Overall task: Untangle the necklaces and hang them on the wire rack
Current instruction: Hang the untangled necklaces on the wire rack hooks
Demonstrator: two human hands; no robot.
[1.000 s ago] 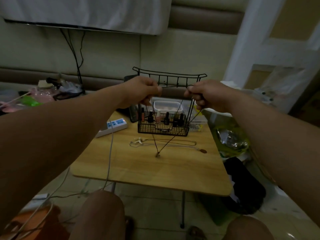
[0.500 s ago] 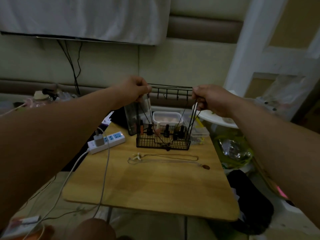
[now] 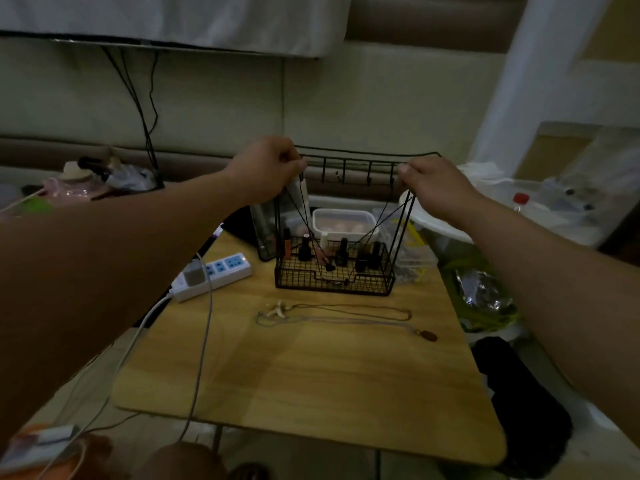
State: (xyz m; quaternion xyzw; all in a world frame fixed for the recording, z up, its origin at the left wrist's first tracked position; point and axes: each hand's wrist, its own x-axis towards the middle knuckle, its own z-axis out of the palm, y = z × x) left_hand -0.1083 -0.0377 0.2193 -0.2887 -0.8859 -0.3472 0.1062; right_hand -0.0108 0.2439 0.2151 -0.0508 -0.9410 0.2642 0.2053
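While left hand (image 3: 266, 168), right hand (image 3: 433, 188) pinch necklace (image 3: 307, 211), pendant (image 3: 346, 281) higher.

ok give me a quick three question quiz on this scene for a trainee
1. True or false: the left hand and right hand both pinch the black cord necklace up by the top rail of the wire rack.
2. How many other necklaces lie on the table in front of the rack? A none, B two, C five.
3. Fill in: as the camera sees it, the white power strip lies to the ___ of the rack.
Key: 1 true; 2 B; 3 left.
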